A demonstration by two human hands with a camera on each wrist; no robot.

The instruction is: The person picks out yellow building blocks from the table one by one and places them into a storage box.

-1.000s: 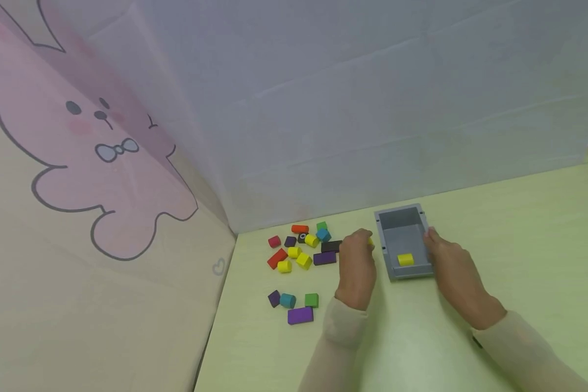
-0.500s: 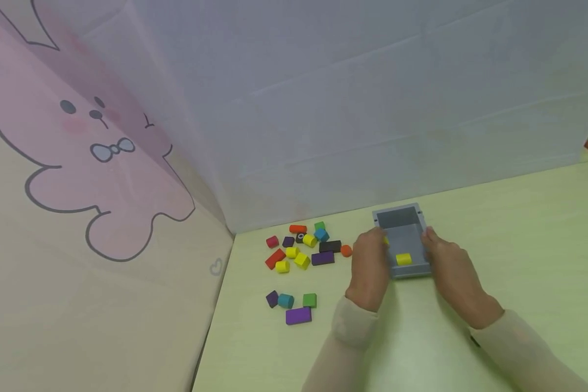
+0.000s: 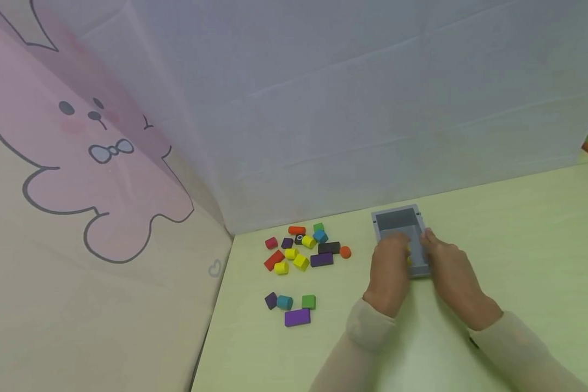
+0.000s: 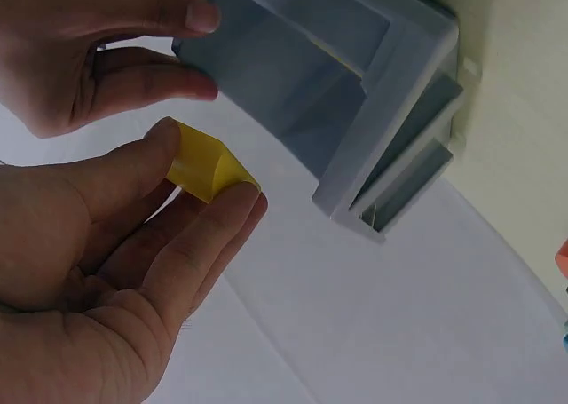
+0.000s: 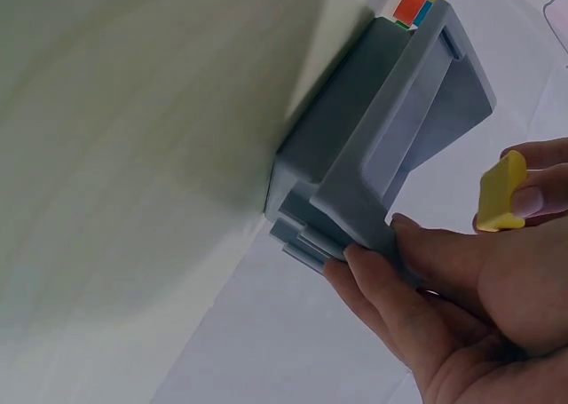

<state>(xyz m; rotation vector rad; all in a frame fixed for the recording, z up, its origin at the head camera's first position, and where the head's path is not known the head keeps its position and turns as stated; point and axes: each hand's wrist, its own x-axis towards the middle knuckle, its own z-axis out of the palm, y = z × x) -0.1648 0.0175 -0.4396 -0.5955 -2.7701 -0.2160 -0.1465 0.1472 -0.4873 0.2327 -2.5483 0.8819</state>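
My left hand is over the near left part of a grey plastic box. Thumb and fingers pinch a yellow toy block, seen clearly in the left wrist view above the box's open side. On the box's right rim, my right hand holds on with the thumb at the edge. In the right wrist view its fingers curl under the grey wall. A bit of yellow shows beside my left hand in the head view; whether it is the held block or one in the box, I cannot tell.
Several coloured blocks lie left of the box, among them a red bar, a dark purple bar and an orange round piece. Nearer are a purple bar and a green block. A pale wall sheet stands behind.
My left hand has moved right, from beside the loose blocks to over the box, carrying the yellow block. It now covers the box's near left part. The right hand keeps its hold.
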